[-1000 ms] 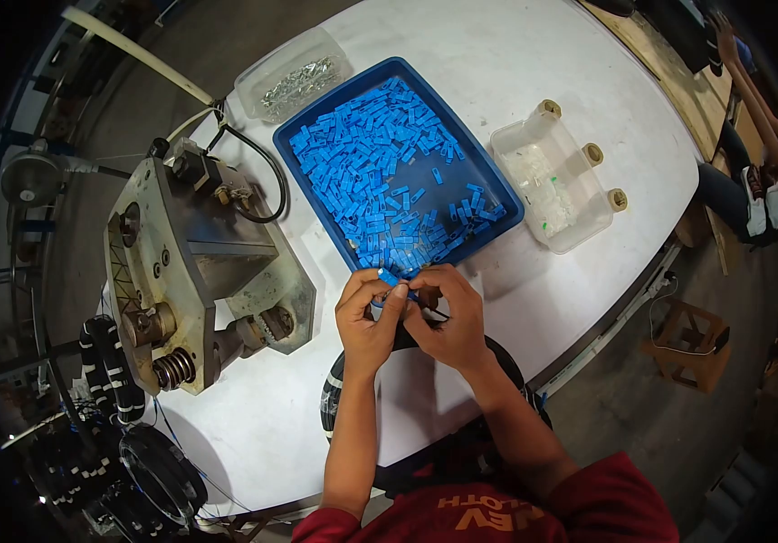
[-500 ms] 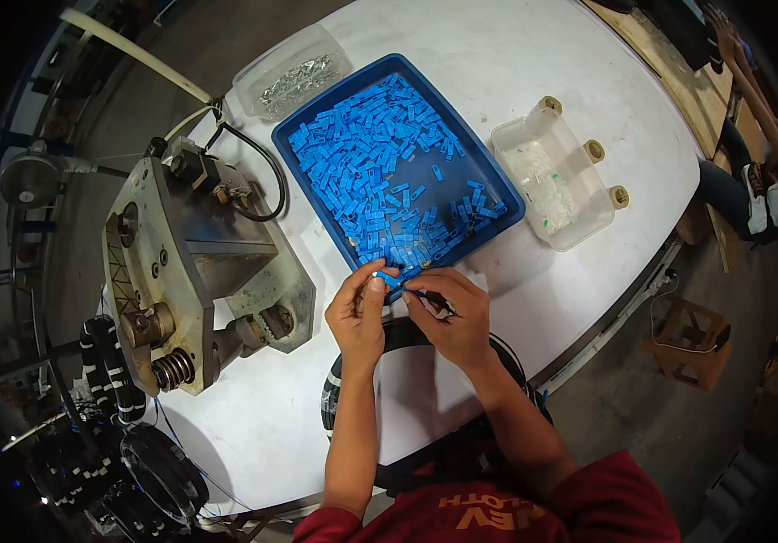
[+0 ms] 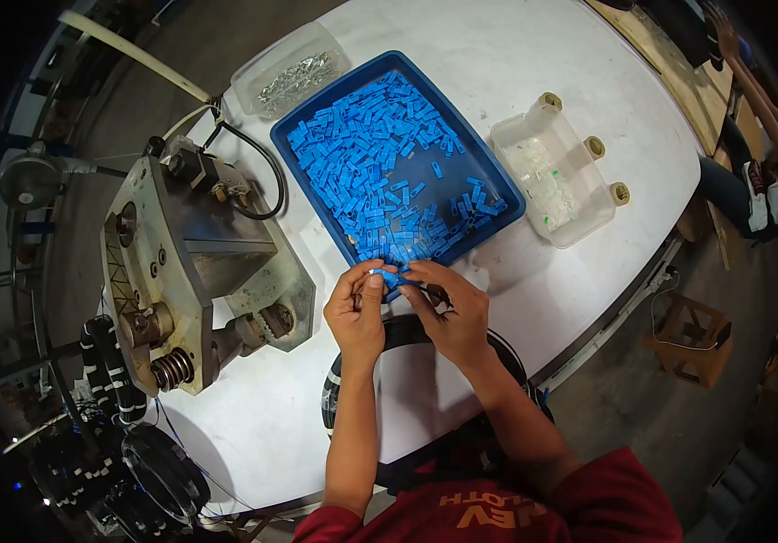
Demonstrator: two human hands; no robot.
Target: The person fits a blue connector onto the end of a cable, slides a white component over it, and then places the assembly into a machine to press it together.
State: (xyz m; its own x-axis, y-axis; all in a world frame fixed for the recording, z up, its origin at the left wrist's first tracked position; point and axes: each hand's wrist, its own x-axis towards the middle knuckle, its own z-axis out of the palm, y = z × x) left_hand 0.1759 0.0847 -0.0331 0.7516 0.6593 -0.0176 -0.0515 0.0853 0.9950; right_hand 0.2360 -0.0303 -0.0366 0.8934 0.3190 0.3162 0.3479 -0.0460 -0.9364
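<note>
At the near edge of a dark blue tray (image 3: pixel 488 237), my left hand (image 3: pixel 355 306) pinches a small blue plastic piece (image 3: pixel 389 278). My right hand (image 3: pixel 450 312) meets it from the right, with thumb and index finger pressed together at the piece's right side; what lies between those fingertips is too small to make out. Many similar blue pieces (image 3: pixel 353 145) fill the tray, thickest at its left and near side. A black cable loop (image 3: pixel 400 333) passes under both wrists.
Left of the tray stands a metal press (image 3: pixel 217 262). A clear box of metal parts (image 3: pixel 296 83) is at the back left, a clear box of transparent pieces (image 3: pixel 547 185) at the right, beside three round rolls (image 3: pixel 594 147). Another person's arm (image 3: pixel 764 118) shows far right.
The right hand's fingertips have moved slightly up and left, closer to the left hand's. The left hand still holds the blue piece, with barely any shift.
</note>
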